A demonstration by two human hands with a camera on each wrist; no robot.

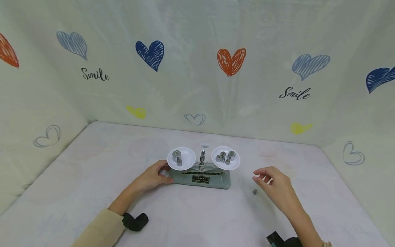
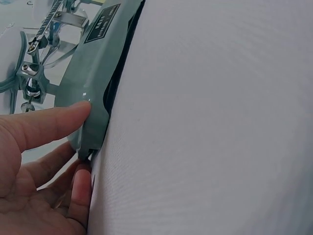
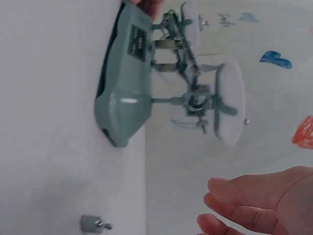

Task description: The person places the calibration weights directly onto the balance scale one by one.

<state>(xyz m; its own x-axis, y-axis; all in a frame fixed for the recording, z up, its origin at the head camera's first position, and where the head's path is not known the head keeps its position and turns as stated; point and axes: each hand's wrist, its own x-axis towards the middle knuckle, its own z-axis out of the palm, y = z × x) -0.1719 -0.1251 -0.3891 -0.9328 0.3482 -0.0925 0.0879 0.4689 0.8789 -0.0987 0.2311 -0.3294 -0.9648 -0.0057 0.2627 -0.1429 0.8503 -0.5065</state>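
Observation:
A balance scale [image 1: 200,179] with a green base stands on the table. On its left white pan [image 1: 189,161] sit a larger metal weight [image 1: 176,154] and a smaller one in front of it. The right pan [image 1: 226,167] bears several metal weights. My left hand [image 1: 153,175] grips the left end of the base; the left wrist view shows the thumb [image 2: 73,117] on its front and the other fingers behind. To the right of the scale, my right hand [image 1: 275,185] hovers with loosely bent fingers and holds nothing. Below it, a small metal weight [image 3: 91,223] lies on the table.
White cloth [image 1: 197,219] covers the table. Behind and at both sides hangs a pale curtain [image 1: 191,85] printed with hearts and the word Smile. Black devices are strapped at both wrists.

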